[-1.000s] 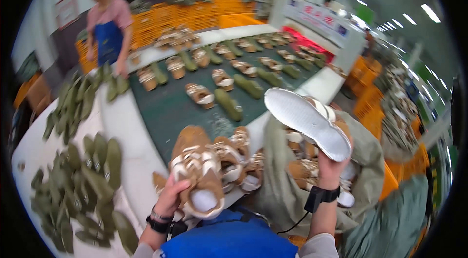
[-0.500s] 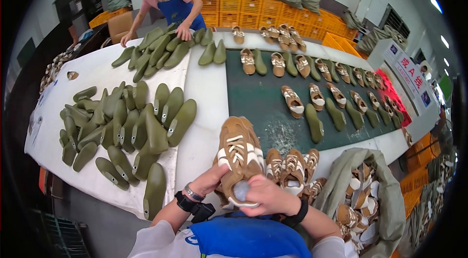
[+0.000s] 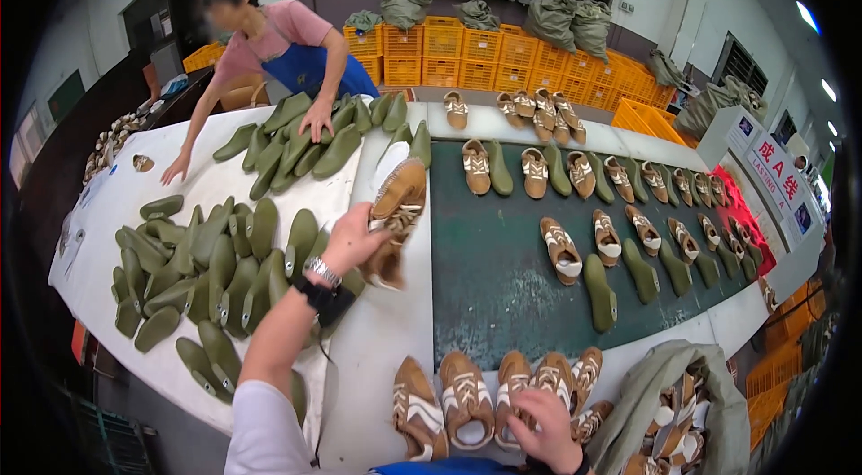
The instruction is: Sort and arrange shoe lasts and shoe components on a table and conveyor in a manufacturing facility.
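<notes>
My left hand is closed on a brown and white sneaker, raised above the white table strip beside the green shoe lasts. More brown upper shows below my fingers; blur hides whether this is a second shoe. My right hand, fingers apart, is over the heel end of a sneaker in the near row; I cannot tell whether it touches. Left of it in that row stand another laced sneaker and a tilted one. A heap of green lasts covers the table left of my arm.
A co-worker in a blue apron leans over a second last pile. Sneakers and lasts stand in rows on the green mat. A grey sack of shoes is at near right. Orange crates line the wall.
My left hand has carried the sneaker forward and left. My right hand has let go of it and moved right to the near row. The co-worker leans further, one arm stretched out.
</notes>
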Tool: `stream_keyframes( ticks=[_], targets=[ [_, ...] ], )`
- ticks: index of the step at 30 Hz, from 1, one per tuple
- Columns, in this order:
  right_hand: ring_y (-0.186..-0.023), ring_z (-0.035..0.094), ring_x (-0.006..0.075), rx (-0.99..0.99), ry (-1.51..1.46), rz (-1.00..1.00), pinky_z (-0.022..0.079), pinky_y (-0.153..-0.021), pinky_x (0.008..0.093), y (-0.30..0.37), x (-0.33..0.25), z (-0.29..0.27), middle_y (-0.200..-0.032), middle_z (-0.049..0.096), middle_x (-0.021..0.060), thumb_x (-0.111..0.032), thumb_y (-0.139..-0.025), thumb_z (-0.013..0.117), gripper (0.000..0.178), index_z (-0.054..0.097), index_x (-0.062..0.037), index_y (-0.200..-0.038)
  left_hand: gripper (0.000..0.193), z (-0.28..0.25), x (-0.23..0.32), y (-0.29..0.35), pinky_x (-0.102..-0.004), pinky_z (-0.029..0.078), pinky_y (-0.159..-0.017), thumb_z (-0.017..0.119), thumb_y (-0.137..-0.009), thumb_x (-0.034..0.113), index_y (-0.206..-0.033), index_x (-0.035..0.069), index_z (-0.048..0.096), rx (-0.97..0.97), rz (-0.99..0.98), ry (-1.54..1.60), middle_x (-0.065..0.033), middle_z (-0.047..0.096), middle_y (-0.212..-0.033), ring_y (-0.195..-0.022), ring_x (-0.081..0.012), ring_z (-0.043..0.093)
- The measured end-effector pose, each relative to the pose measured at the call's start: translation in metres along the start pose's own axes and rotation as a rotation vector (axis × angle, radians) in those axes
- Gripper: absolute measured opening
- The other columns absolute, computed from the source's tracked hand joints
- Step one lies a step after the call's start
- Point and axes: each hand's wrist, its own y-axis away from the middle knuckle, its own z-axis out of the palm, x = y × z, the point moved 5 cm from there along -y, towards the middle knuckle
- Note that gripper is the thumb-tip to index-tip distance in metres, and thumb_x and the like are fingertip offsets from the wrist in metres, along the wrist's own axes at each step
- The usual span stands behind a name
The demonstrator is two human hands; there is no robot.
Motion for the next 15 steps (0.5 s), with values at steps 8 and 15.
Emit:
stream_keyframes(
  ticks=[8, 15],
  targets=[
    [-0.080, 0.059, 0.0306, -0.013, 0.128, 0.310, 0.048, -0.069, 0.0358, 0.031, 0.013, -0.001, -0.087, 0.060, 0.0136, -0.001, -0.072, 0.064, 0.018, 0.060, -0.0020, -0.090, 0.028, 0.132, -0.190, -0.108, -0.0534, 0.022, -0.101, 0.049, -0.080, 0.015, -0.108, 0.013, 0.054, -0.003, 0.187, -0.816, -0.0077, 0.052, -0.115, -0.118, -0.0269, 0.041],
    [-0.079, 0.060, 0.0292, -0.016, 0.053, 0.393, 0.049, -0.070, 0.0343, 0.040, 0.005, 0.009, -0.086, 0.062, 0.0134, -0.004, -0.075, 0.064, 0.015, 0.062, -0.0031, -0.089, 0.055, 0.116, -0.175, -0.091, -0.0534, 0.022, -0.102, 0.058, -0.077, 0.018, -0.129, 0.020, 0.041, 0.006, -0.056, -0.807, -0.0105, 0.026, -0.142, -0.132, -0.0316, 0.020]
  ],
)
